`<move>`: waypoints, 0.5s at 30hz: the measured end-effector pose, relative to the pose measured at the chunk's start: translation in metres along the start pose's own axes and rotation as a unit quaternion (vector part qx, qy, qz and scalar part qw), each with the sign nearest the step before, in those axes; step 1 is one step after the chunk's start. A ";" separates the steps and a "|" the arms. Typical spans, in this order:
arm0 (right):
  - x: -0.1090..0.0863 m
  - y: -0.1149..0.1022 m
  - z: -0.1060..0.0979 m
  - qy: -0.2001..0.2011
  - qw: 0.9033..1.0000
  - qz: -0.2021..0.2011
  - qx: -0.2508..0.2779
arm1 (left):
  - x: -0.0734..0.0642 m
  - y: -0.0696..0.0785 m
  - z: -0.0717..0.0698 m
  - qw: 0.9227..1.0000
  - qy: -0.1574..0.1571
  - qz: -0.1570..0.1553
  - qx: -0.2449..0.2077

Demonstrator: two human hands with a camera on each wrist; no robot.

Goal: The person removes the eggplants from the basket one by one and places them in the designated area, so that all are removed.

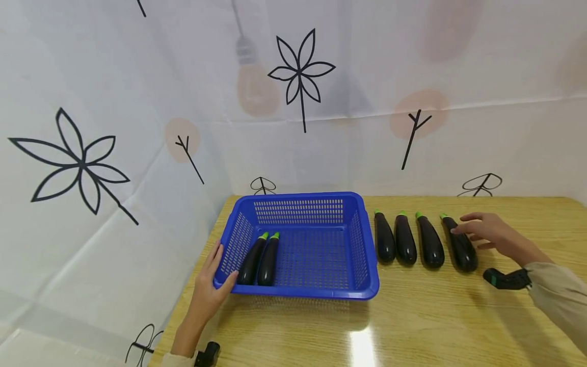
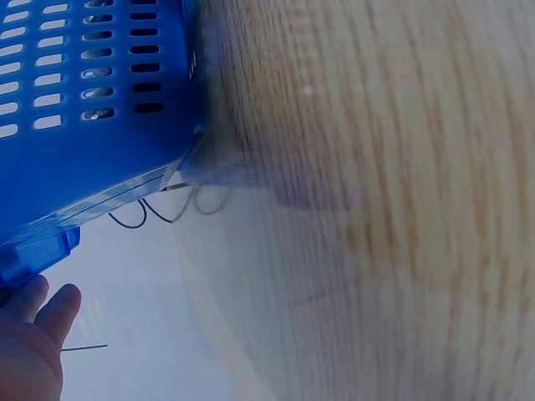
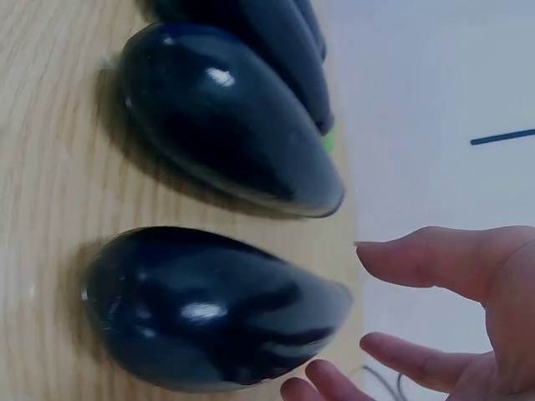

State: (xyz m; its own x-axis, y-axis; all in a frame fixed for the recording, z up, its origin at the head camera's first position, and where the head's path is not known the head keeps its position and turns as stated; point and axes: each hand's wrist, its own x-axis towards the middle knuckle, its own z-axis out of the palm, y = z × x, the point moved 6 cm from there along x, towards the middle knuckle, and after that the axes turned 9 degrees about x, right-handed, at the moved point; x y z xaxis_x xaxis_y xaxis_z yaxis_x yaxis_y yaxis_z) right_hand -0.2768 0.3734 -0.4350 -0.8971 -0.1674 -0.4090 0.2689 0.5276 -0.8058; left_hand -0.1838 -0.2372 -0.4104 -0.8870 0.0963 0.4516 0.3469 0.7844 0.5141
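My left hand [image 1: 208, 285] rests against the front left corner of a blue plastic basket [image 1: 302, 291], its thumb at the front rim and its fingers extended along the left side. Two dark eggplants [image 1: 251, 261] with green stems lie inside at the left. To the right of the basket, several more eggplants [image 1: 430, 242] form a row on the table. Over the rightmost eggplant [image 1: 460, 250] reaches my right hand [image 1: 495, 233], thumb and fingers spread. In the right wrist view a gap shows between the thumb and that eggplant [image 3: 201, 309].
The wooden table [image 1: 412, 326] meets a white cloth backdrop [image 1: 357, 153] with printed leaves behind and on the left. Each wrist wears a black strap device [image 1: 506, 279]. The basket's right rim stands close beside the leftmost eggplant of the row.
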 end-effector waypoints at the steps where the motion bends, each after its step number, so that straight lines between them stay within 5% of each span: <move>1: -0.001 -0.002 0.000 -0.001 1.000 -0.005 0.000 | 0.000 0.000 0.000 1.000 0.000 0.000 -0.001; 15: -0.010 -0.062 0.022 -0.005 0.997 -0.078 0.010 | 0.001 0.001 0.000 1.000 -0.004 -0.003 0.008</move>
State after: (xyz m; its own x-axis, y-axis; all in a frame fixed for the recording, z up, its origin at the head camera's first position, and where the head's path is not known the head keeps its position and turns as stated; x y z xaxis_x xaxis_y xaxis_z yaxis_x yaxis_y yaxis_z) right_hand -0.2768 0.3240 -0.3906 -0.9253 -0.2536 -0.2820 0.1334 0.4784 -0.8679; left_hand -0.1846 -0.2365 -0.4092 -0.8916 0.0956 0.4427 0.3361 0.7948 0.5053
